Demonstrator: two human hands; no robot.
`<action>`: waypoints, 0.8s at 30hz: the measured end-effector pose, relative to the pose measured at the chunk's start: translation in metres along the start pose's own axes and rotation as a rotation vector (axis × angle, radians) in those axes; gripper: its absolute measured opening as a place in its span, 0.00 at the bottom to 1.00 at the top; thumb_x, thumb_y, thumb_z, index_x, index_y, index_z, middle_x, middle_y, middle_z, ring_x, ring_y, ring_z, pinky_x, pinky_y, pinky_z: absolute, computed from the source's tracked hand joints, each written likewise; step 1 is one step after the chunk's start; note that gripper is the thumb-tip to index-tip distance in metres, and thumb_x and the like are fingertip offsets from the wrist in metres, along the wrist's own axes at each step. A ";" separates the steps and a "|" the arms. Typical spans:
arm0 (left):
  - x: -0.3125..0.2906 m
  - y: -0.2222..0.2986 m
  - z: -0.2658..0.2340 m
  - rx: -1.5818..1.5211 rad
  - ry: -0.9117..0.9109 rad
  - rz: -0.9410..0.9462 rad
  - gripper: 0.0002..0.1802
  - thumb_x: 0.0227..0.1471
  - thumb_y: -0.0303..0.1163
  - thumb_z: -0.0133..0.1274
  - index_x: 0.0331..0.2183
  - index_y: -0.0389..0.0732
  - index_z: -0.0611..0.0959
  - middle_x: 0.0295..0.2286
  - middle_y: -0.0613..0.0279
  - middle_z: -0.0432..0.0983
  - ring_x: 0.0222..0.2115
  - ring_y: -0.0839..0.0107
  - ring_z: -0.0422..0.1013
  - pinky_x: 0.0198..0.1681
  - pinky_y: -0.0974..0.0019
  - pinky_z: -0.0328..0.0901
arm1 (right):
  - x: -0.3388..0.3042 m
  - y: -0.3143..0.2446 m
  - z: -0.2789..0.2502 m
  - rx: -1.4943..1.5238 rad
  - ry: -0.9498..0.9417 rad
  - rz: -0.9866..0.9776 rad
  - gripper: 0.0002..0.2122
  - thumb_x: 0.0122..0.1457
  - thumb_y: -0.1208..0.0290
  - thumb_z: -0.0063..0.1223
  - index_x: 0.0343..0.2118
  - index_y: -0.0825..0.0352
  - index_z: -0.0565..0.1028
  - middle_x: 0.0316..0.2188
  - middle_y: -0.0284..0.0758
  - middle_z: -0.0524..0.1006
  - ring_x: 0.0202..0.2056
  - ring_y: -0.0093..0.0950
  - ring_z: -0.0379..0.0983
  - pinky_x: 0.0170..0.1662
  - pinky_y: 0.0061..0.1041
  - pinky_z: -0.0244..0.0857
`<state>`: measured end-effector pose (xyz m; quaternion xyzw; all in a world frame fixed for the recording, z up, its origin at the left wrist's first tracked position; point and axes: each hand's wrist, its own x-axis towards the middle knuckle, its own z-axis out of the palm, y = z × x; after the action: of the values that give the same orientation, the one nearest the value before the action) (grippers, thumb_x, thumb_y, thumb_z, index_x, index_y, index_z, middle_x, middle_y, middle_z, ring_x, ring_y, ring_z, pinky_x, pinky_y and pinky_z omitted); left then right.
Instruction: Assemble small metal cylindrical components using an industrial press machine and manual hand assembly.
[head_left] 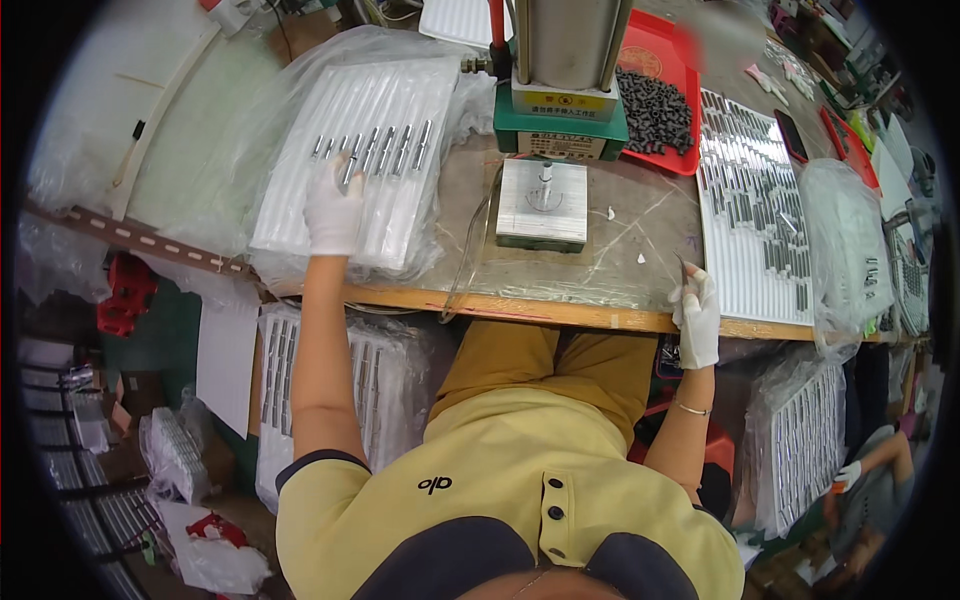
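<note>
My left hand [333, 212], in a white glove, is over a white ribbed tray [400, 220] at the left. Its fingers are closed on a shiny metal pin [349, 170] at the end of a row of similar pins [388, 150] lying in the grooves. My right hand [697, 318], also gloved, is at the table's front edge at the right. Its fingertips pinch a thin, dark, pointed piece [683, 266] whose kind is unclear. Between the hands, a square metal block [520, 215] carries a small upright metal post [546, 173], beneath a green-based press [560, 130].
A red tray [640, 50] of small black parts [652, 112] stands right of the press. Beside it lies a white ribbed tray [725, 270] with many metal pieces. Plastic-wrapped trays [800, 450] stand below the table. Another person's gloved hand [848, 476] shows at the lower right.
</note>
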<state>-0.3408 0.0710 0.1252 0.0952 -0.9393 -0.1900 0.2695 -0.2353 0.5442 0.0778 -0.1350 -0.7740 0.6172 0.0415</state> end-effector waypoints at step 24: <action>-0.003 0.002 0.022 0.038 -0.481 0.378 0.23 0.54 0.39 0.47 0.51 0.43 0.71 0.50 0.55 0.67 0.50 0.57 0.64 0.54 0.56 0.57 | 0.013 0.003 0.016 -0.076 -0.028 0.022 0.10 0.63 0.74 0.39 0.41 0.71 0.72 0.19 0.23 0.63 0.21 0.13 0.57 0.26 0.13 0.53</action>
<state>-0.3504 0.0803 0.1074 -0.1237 -0.9806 -0.1360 0.0680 -0.2506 0.5335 0.0697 -0.1362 -0.7960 0.5895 0.0189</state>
